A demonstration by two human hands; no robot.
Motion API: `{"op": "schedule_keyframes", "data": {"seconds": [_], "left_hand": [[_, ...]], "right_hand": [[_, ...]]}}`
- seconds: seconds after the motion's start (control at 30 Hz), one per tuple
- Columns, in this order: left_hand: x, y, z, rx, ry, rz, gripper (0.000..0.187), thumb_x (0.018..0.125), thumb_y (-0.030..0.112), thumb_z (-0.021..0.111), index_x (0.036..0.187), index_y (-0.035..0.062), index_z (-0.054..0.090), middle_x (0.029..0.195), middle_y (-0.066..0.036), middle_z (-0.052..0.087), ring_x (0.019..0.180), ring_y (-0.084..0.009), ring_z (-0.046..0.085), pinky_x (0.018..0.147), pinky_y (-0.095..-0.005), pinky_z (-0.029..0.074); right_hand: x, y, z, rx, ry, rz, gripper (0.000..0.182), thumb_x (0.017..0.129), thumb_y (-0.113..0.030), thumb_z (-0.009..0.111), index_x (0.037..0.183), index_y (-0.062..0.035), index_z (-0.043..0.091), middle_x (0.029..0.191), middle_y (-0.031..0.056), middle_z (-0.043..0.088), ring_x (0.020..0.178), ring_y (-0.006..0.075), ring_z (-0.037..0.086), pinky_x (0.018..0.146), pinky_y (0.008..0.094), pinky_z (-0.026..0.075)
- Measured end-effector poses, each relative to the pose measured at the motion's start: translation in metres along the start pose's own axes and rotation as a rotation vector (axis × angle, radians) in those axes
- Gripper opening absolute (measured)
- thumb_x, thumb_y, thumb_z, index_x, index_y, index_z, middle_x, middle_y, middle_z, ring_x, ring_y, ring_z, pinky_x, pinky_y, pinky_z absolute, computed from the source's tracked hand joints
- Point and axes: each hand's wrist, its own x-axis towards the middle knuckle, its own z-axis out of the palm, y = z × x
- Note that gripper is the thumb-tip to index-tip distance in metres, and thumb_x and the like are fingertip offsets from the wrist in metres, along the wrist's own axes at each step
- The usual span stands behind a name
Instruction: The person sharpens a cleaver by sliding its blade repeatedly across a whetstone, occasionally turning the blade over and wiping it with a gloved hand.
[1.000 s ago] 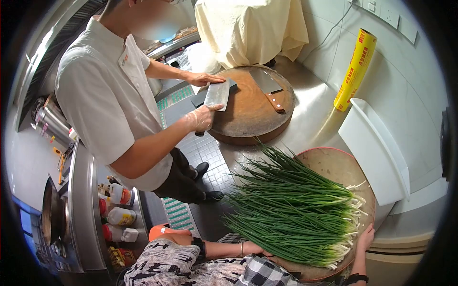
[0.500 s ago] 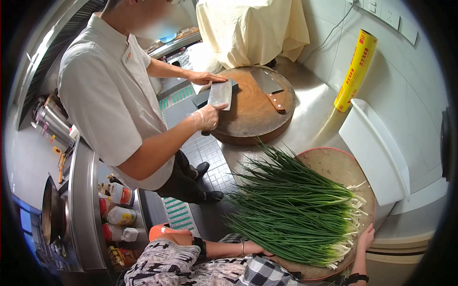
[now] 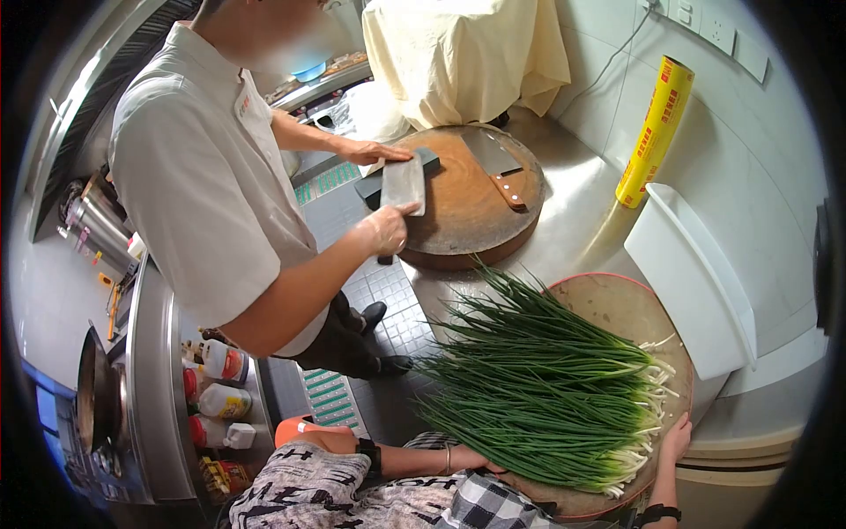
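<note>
A big bundle of scallions (image 3: 546, 379) lies across a round chopping board (image 3: 608, 304) with a red rim, green tops to the left and white root ends to the right. At the board's lower left edge is my left hand (image 3: 465, 458), closed against it, its fingertips partly hidden by the board and scallions. My right hand (image 3: 677, 438) grips the rim on the right side, beside the white ends. Neither hand touches the scallions' white ends.
Across the counter a co-worker (image 3: 203, 176) rubs a cleaver (image 3: 404, 185) on a dark sharpening stone (image 3: 370, 189) at a thick round block (image 3: 458, 194). Another cleaver (image 3: 507, 185) lies on the block. A white bin (image 3: 692, 273) and a yellow film roll (image 3: 655, 132) stand by the wall.
The co-worker's hands and cleaver have shifted slightly left and down over the stone, and the co-worker leans forward a little more. My hands, the board and the scallions stay put.
</note>
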Motion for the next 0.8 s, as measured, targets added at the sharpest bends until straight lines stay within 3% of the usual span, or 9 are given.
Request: {"op": "schedule_keyframes", "data": {"seconds": [0.13, 0.23, 0.43, 0.73, 0.8], "left_hand": [[0.006, -0.01, -0.003, -0.012, -0.056, -0.028, 0.043, 0.066, 0.012, 0.06, 0.106, 0.0068, 0.045, 0.101, -0.006, 0.049, 0.089, -0.0157, 0.046, 0.076, -0.0258, 0.038], [0.006, -0.02, 0.001, -0.02, 0.028, 0.146, 0.033, 0.067, 0.017, 0.057, 0.098, 0.0047, 0.05, 0.087, -0.008, 0.053, 0.078, -0.0161, 0.047, 0.069, -0.0271, 0.039], [0.002, -0.007, 0.0, -0.094, -0.027, -0.042, 0.047, 0.065, 0.012, 0.061, 0.108, 0.007, 0.043, 0.102, -0.007, 0.048, 0.092, -0.0161, 0.045, 0.079, -0.0258, 0.037], [-0.003, -0.002, 0.001, 0.26, 0.074, 0.228, 0.041, 0.067, 0.016, 0.058, 0.104, 0.0051, 0.045, 0.1, -0.008, 0.049, 0.089, -0.0164, 0.046, 0.076, -0.0258, 0.038], [-0.008, 0.012, 0.001, 0.185, 0.046, 0.122, 0.036, 0.071, 0.017, 0.055, 0.104, 0.0049, 0.046, 0.099, -0.007, 0.05, 0.087, -0.0153, 0.047, 0.074, -0.0248, 0.039]], "right_hand": [[-0.001, 0.0, -0.001, 0.008, 0.01, -0.024, 0.051, 0.079, -0.045, 0.023, 0.09, -0.001, 0.047, 0.086, 0.0228, 0.051, 0.081, 0.0387, 0.047, 0.067, 0.0444, 0.036], [0.0, 0.002, 0.001, 0.009, 0.014, -0.035, 0.052, 0.079, -0.045, 0.023, 0.09, -0.0006, 0.047, 0.086, 0.0227, 0.051, 0.081, 0.0385, 0.047, 0.067, 0.0445, 0.036], [0.0, 0.001, 0.0, 0.006, 0.0, -0.011, 0.049, 0.08, -0.044, 0.024, 0.09, -0.0019, 0.046, 0.087, 0.0224, 0.051, 0.081, 0.0385, 0.046, 0.067, 0.0442, 0.035], [0.004, 0.006, 0.005, 0.022, -0.015, -0.012, 0.048, 0.08, -0.043, 0.024, 0.091, -0.0016, 0.046, 0.089, 0.0215, 0.05, 0.082, 0.0379, 0.046, 0.067, 0.043, 0.035], [0.006, 0.009, 0.008, 0.024, -0.01, -0.021, 0.048, 0.08, -0.043, 0.024, 0.092, -0.0015, 0.046, 0.089, 0.0214, 0.05, 0.082, 0.038, 0.046, 0.067, 0.0427, 0.036]]}}
